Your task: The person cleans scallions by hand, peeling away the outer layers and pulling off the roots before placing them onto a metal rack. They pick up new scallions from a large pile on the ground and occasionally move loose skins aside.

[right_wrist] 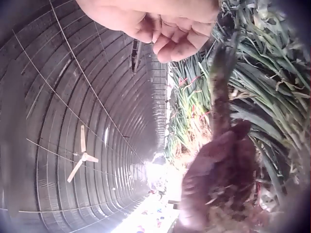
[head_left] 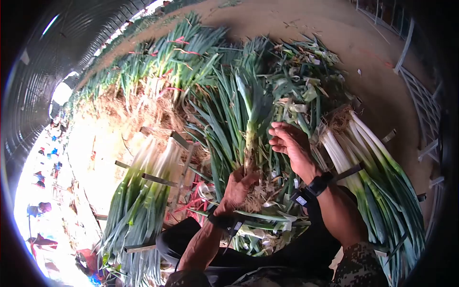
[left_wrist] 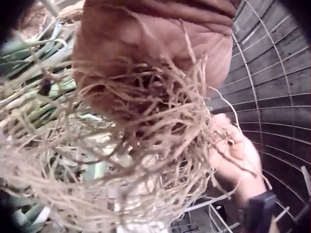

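Note:
My left hand (head_left: 237, 188) grips a large green onion (head_left: 250, 138) low on its soil-browned stalk, and the leaves point away from me. Its pale, stringy roots (left_wrist: 165, 107) hang below the palm and fill much of the left wrist view. Raised to the right of the stalk, my right hand (head_left: 295, 147) has its fingers loosely bent, with nothing seen in them. In the right wrist view, a gap separates those fingers (right_wrist: 177, 46) from the stalk (right_wrist: 221, 104). Behind the held onion lies a heap of untrimmed green onions (head_left: 215, 115).
Cleaned, white-stemmed green onions lie on metal rests at left (head_left: 138, 191) and right (head_left: 382, 182). Bundles with red ties (head_left: 172, 62) stand at the back left. Peeled leaf scraps (head_left: 306, 91) pile up at the back right, and red strips (head_left: 193, 196) lie near my left knee.

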`<state>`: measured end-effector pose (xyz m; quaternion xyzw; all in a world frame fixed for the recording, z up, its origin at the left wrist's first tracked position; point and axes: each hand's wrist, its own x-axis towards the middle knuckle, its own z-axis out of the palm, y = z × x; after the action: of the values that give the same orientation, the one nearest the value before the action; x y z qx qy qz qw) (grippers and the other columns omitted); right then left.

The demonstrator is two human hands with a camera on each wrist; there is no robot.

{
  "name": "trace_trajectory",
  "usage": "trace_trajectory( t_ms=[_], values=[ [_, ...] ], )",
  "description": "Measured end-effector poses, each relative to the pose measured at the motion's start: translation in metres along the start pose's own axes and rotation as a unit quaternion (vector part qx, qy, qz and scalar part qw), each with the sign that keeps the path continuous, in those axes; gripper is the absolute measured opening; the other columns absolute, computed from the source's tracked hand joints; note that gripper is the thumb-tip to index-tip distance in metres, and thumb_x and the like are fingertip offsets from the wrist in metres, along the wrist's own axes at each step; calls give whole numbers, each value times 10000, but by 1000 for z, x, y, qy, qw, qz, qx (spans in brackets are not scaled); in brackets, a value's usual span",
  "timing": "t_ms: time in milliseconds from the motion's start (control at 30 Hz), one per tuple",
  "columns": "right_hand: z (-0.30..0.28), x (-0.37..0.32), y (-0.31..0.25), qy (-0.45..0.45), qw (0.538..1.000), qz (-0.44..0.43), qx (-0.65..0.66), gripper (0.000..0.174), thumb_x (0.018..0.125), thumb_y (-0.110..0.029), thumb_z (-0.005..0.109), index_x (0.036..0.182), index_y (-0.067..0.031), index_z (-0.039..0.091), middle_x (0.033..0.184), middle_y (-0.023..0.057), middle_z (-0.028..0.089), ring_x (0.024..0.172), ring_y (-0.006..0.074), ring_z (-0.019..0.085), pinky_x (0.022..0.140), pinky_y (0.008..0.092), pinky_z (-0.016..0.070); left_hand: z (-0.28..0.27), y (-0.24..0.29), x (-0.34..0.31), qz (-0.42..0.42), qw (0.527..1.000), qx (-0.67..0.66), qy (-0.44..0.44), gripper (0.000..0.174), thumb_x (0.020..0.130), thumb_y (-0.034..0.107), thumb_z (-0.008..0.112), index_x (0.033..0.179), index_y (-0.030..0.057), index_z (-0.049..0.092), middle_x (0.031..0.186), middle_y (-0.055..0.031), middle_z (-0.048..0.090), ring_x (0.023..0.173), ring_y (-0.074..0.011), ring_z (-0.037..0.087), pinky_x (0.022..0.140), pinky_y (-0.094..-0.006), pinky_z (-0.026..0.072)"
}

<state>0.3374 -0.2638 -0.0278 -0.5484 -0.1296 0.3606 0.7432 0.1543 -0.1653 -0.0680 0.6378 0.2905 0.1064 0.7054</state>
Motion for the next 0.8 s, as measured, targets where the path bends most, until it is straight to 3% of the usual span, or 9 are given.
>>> trace_trajectory(
  t_ms=[133, 167, 267, 433, 533, 600, 633, 733, 800],
  values=[
    [21, -7, 7, -64, 998, 13, -27, 522, 911, -299, 722, 1340, -53, 555, 1278, 66, 617, 1092, 156, 614, 862, 323, 514, 0, 32, -46, 42, 996, 82, 13, 345, 875, 227, 682, 1097, -23, 596, 842, -8, 617, 746, -82, 509, 653, -277, 430],
    [26, -12, 8, -101, 993, -17, -50, 554, 904, -307, 732, 1357, -53, 538, 1253, 48, 620, 1104, 134, 586, 857, 315, 500, 1, 22, -48, 142, 977, 151, 47, 368, 869, 224, 694, 1123, -22, 594, 819, -68, 658, 683, -158, 597, 620, -328, 477],
    [41, 1, 34, -96, 990, -96, -30, 463, 855, -300, 787, 1139, 17, 603, 1032, 60, 664, 877, 131, 627, 758, 274, 511, 8, 5, -58, 171, 853, 475, 131, 566, 837, 271, 742, 1260, -32, 520, 788, -197, 685, 645, -397, 670, 572, -454, 535],
    [62, 3, 37, 32, 994, -55, 86, 324, 917, -357, 715, 969, -44, 650, 807, 7, 648, 669, 85, 597, 556, 262, 467, -11, 36, -68, 130, 894, 422, -81, 868, 772, 440, 825, 1399, -35, 456, 1241, -249, 604, 1148, -342, 619, 884, -387, 532],
    [66, 11, 32, 32, 990, -121, 65, 353, 917, -370, 717, 1030, -38, 671, 892, 4, 662, 710, 85, 555, 590, 282, 452, -80, 47, -77, 76, 919, 378, -87, 513, 888, 203, 756, 1344, 50, 579, 1223, -102, 668, 956, -158, 667, 773, -318, 531],
    [64, 13, 32, 17, 997, -12, 68, 362, 911, -362, 726, 1045, -29, 678, 926, -1, 674, 727, 103, 559, 622, 317, 466, -117, 54, -84, 114, 929, 352, 15, 304, 927, 116, 696, 1218, 36, 664, 1093, -76, 708, 907, -147, 673, 721, -300, 529],
    [67, 4, 29, 7, 997, -30, 66, 394, 923, -398, 698, 1030, -19, 676, 883, 13, 675, 718, 137, 578, 629, 347, 467, -127, 62, -86, 178, 941, 284, 42, 194, 948, 151, 674, 1083, 16, 710, 943, -65, 716, 819, -150, 671, 683, -274, 520],
    [68, 9, 54, 6, 971, -207, -122, 439, 944, -441, 644, 1005, -8, 676, 807, 64, 669, 713, 149, 603, 592, 337, 460, -111, 92, -90, 100, 982, 56, 153, 176, 969, 155, 644, 1038, 7, 712, 866, -64, 706, 765, -142, 658, 683, -276, 520],
    [75, -9, 44, -64, 994, -46, -81, 436, 980, -433, 568, 957, -10, 666, 778, 123, 661, 729, 190, 630, 625, 342, 464, -94, 96, -76, 172, 978, -1, 115, 204, 975, 173, 643, 1075, 5, 701, 893, -72, 711, 749, -133, 651, 681, -267, 516]
  ],
)
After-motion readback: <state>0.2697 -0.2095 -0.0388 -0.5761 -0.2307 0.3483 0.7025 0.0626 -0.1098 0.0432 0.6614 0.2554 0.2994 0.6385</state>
